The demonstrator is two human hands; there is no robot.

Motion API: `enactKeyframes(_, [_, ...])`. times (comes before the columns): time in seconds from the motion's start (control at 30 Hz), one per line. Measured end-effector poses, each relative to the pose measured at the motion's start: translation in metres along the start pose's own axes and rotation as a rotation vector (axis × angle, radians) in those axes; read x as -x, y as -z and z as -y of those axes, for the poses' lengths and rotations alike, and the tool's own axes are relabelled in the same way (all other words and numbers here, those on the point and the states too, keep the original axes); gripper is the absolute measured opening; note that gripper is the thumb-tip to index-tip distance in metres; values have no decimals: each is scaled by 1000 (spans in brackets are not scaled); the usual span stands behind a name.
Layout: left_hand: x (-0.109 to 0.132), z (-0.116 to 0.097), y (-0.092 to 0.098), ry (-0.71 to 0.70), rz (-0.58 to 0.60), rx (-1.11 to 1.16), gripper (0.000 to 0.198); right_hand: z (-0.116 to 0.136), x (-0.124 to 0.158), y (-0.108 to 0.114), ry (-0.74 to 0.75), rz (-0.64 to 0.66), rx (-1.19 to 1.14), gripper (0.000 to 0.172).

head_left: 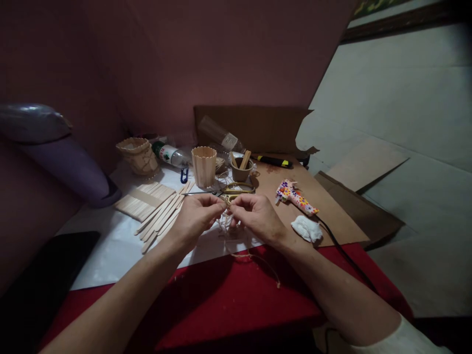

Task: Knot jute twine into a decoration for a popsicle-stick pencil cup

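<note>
My left hand (201, 216) and my right hand (256, 216) meet above the front of the white sheet, fingertips nearly touching. Both pinch a thin piece of twine (254, 255), whose loose end trails down over the red cloth. A small tangle of string (225, 223) shows below the fingers. Just behind my hands lie scissors (239, 188) with gold handles. To the left of my left hand are loose popsicle sticks (158, 221) and a banded bundle of them (145, 200). Farther back stands a cup made of wooden sticks (204, 167).
A flower-patterned glue gun (295, 196) with a black cord and a crumpled white tissue (307, 229) lie on cardboard at right. Behind are a utility knife (275, 161), a small pot with sticks (241, 172), plastic bottles (173, 155), and a woven-looking basket (138, 156). A purple object (70, 162) leans at left.
</note>
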State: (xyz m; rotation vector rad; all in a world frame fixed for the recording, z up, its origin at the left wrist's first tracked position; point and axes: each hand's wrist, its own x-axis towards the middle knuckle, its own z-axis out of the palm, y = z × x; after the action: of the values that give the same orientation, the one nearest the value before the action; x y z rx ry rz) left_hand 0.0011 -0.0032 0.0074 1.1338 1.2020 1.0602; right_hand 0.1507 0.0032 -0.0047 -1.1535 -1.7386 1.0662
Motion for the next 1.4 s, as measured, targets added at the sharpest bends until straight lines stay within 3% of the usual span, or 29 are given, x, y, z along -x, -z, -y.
enactKeyframes(0.4, [-4,3,4,93,31,91,19,1,-2,4,192,-170,212,13])
enactKeyframes(0.9, [-4,3,4,92,-41,142,11,5,9,-4,189,-67,321,16])
enactKeyframes(1.1, [-3,3,7,89,-36,260,11,4,15,-12,232,8,456,19])
enactKeyframes(1.2, [-4,3,8,101,-2,316,12,5,16,-7,301,150,551,17])
enactKeyframes(1.33, [-5,4,7,106,-1,322,14,18,16,15,330,686,355,15])
enactKeyframes(1.4, [-7,4,7,88,-29,312,15,25,18,31,244,799,206,21])
